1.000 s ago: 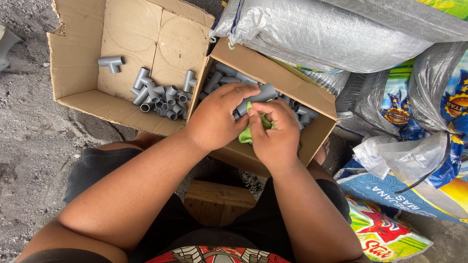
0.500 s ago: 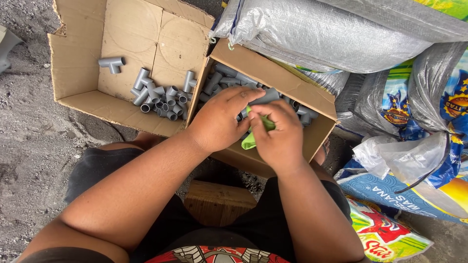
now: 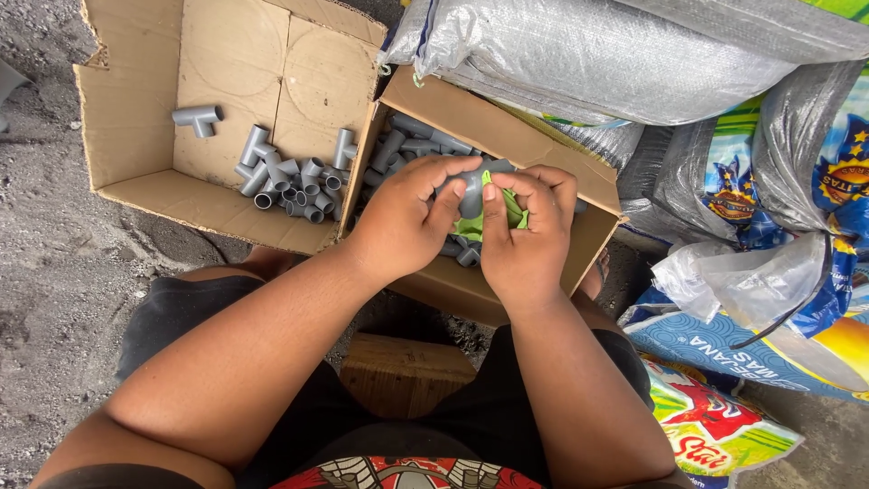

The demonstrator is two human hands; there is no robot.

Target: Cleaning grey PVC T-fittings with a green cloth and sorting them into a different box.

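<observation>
My left hand [image 3: 407,217] and my right hand [image 3: 523,237] meet over the right cardboard box [image 3: 597,226]. Together they grip a grey plastic pipe fitting [image 3: 471,192] wrapped against a green cloth [image 3: 513,213]; my right thumb presses the cloth onto the fitting. More grey fittings [image 3: 407,145] lie in this box under my hands, partly hidden. The left cardboard box [image 3: 136,109] holds a loose pile of grey tee fittings [image 3: 294,177] and one lone tee [image 3: 197,118] apart from it.
Woven grey sacks [image 3: 597,54] lie behind the boxes. Printed sacks and a clear plastic bag [image 3: 751,281] crowd the right side. A wooden block [image 3: 403,371] sits between my knees. Rough grey ground [image 3: 45,272] lies at left.
My hands have turned the fitting and the green cloth slightly between them; my left fingers now reach further over the fitting. The boxes have not moved.
</observation>
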